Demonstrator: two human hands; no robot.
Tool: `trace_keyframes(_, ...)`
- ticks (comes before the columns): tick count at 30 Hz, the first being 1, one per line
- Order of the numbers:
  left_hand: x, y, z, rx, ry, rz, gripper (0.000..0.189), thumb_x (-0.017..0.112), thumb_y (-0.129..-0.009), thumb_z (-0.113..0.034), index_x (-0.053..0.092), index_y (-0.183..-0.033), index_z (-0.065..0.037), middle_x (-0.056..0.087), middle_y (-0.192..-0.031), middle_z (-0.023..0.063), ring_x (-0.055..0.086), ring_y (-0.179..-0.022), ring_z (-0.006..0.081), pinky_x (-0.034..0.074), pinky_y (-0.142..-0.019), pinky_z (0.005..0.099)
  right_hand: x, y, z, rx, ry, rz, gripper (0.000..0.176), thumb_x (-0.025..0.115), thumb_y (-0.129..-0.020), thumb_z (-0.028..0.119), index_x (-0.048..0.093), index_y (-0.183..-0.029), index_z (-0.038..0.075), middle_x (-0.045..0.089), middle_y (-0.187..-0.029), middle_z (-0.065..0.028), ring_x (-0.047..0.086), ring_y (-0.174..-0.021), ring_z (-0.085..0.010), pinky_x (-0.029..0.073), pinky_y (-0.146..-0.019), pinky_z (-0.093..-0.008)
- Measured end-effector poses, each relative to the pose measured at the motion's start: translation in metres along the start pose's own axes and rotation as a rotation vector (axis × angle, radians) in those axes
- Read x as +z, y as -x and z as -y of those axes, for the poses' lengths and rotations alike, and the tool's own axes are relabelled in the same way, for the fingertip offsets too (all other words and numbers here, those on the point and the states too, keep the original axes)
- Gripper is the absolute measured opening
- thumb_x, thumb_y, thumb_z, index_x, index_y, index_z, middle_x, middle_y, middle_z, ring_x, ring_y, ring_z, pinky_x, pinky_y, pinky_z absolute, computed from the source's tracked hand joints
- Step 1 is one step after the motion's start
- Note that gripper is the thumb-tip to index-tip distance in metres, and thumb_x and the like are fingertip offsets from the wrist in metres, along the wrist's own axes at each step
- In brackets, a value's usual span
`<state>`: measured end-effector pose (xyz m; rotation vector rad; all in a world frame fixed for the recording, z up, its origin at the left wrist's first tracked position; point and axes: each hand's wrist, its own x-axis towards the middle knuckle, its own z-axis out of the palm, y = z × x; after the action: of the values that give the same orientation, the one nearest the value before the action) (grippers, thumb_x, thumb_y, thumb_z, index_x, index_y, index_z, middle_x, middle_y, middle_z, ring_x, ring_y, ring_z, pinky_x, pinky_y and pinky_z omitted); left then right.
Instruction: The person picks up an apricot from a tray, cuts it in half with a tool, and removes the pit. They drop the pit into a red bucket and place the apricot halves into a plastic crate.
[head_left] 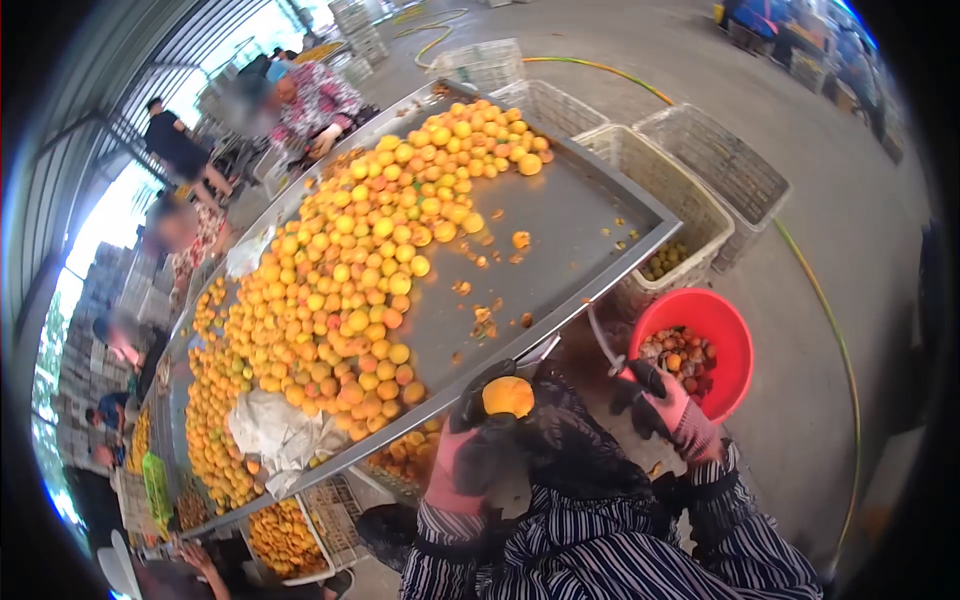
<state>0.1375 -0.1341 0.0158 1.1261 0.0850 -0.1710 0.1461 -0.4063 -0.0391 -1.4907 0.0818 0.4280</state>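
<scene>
My left hand, in a pink glove with dark fingers, is closed around a yellow peach beside the front edge of the metal table. The peach's smooth orange side faces up. Over the left rim of a red bucket, my right hand wears a matching glove. Its fingers close on a thin, pale, curved tool that points up toward the table. Stones and fruit scraps lie inside the bucket. A large pile of yellow peaches covers the table's left and far parts.
Beyond the table's right edge stand plastic crates, one holding greenish-brown pieces. A crate of orange fruit sits at the lower left. A white cloth lies on the pile. Other people line the far side. A yellow hose crosses the floor.
</scene>
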Motion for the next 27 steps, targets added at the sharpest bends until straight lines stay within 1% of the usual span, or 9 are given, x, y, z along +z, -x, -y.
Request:
trace_keyframes(4, -0.015, 0.021, -0.015, 0.038, -0.083, -0.031, 0.051, 0.058, -0.081, -0.001, 0.043, -0.13, 0.001, 0.054, -0.12, 0.0128, 0.057, -0.101, 0.0222, 0.049, -0.087, 0.0349, 0.057, -0.002, 0.008, -0.128, 0.164, 0.371, 0.041, 0.063, -0.079, 0.003, 0.055, -0.119, 0.0, 0.06, -0.111, -0.0129, 0.058, -0.103, -0.0267, 0.046, -0.088, -0.0338)
trace_keyframes(6, -0.014, 0.035, -0.018, -0.005, 0.302, -0.032, 0.048, 0.058, -0.08, -0.001, 0.044, -0.127, 0.0, 0.055, -0.117, 0.0131, 0.057, -0.103, 0.0242, 0.051, -0.086, 0.0371, 0.097, 0.008, 0.032, 0.179, -0.103, 0.382, 0.037, 0.064, -0.081, 0.006, 0.057, -0.117, 0.0, 0.057, -0.118, -0.0171, 0.057, -0.107, -0.0269, 0.045, -0.092, -0.0338)
trace_keyframes(8, -0.029, 0.046, -0.016, 0.019, 0.218, -0.091, 0.048, 0.059, -0.078, 0.0, 0.045, -0.124, -0.001, 0.055, -0.114, 0.0138, 0.057, -0.104, 0.0261, 0.052, -0.086, 0.0414, 0.116, -0.007, 0.01, -0.844, 0.289, 0.477, 0.025, 0.056, -0.089, 0.012, 0.058, -0.111, -0.002, 0.06, -0.105, -0.0086, 0.058, -0.092, -0.0121, 0.048, -0.078, -0.0267)
trace_keyframes(9, -0.03, 0.054, -0.022, 0.014, 0.307, -0.13, 0.049, 0.059, -0.077, 0.001, 0.044, -0.124, -0.001, 0.055, -0.114, 0.014, 0.057, -0.103, 0.026, 0.052, -0.086, 0.0415, 0.124, -0.005, 0.012, -0.847, 0.289, 0.504, 0.025, 0.056, -0.089, 0.012, 0.058, -0.111, -0.002, 0.06, -0.105, -0.0086, 0.058, -0.092, -0.0121, 0.048, -0.078, -0.0267)
trace_keyframes(11, -0.035, 0.062, -0.026, 0.028, 0.287, -0.213, 0.049, 0.06, -0.075, -0.001, 0.046, -0.123, 0.0, 0.056, -0.113, 0.0123, 0.057, -0.102, 0.0229, 0.052, -0.085, 0.0356, 0.14, 0.006, 0.023, 0.032, -0.373, 0.539, 0.025, 0.054, -0.089, 0.006, 0.056, -0.112, -0.002, 0.062, -0.105, -0.0099, 0.06, -0.092, -0.0166, 0.048, -0.08, -0.0273)
trace_keyframes(16, -0.067, 0.08, -0.018, 0.258, -0.161, -0.317, 0.047, 0.064, -0.079, -0.014, 0.051, -0.121, 0.001, 0.059, -0.11, 0.0078, 0.057, -0.101, 0.0158, 0.049, -0.081, 0.0265, 0.146, -0.014, 0.024, -0.075, -0.083, 0.653, 0.027, 0.057, -0.091, 0.021, 0.051, -0.111, 0.003, 0.062, -0.088, -0.0025, 0.05, -0.068, -0.0028, 0.041, -0.061, -0.0171)
trace_keyframes(18, -0.077, 0.087, -0.013, 0.235, 0.053, -0.32, 0.053, 0.068, -0.08, -0.024, 0.05, -0.124, 0.0, 0.059, -0.109, 0.0074, 0.057, -0.099, 0.0142, 0.048, -0.082, 0.0272, 0.151, -0.015, 0.022, 0.338, -0.434, 0.743, 0.03, 0.056, -0.091, 0.021, 0.05, -0.114, 0.002, 0.061, -0.092, -0.003, 0.053, -0.075, -0.0032, 0.043, -0.065, -0.0173)
trace_keyframes(19, -0.084, 0.091, -0.005, 0.229, 0.05, -0.359, 0.064, 0.071, -0.079, -0.032, 0.046, -0.128, -0.001, 0.057, -0.113, 0.0084, 0.058, -0.098, 0.0163, 0.049, -0.083, 0.0292, 0.16, 0.007, 0.034, -0.003, -0.352, 0.657, 0.035, 0.056, -0.091, 0.019, 0.048, -0.12, 0.001, 0.06, -0.097, -0.004, 0.054, -0.082, -0.0037, 0.044, -0.069, -0.0182)
trace_keyframes(27, -0.098, 0.104, 0.018, 0.37, 0.385, -0.301, 0.052, 0.057, -0.083, -0.002, 0.038, -0.131, 0.003, 0.05, -0.123, 0.0132, 0.054, -0.106, 0.0193, 0.043, -0.093, 0.0299, 0.191, 0.011, 0.006, 0.035, -0.086, 0.729, 0.034, 0.054, -0.088, 0.007, 0.051, -0.12, -0.001, 0.061, -0.106, -0.0062, 0.056, -0.094, -0.0091, 0.047, -0.082, -0.0242)
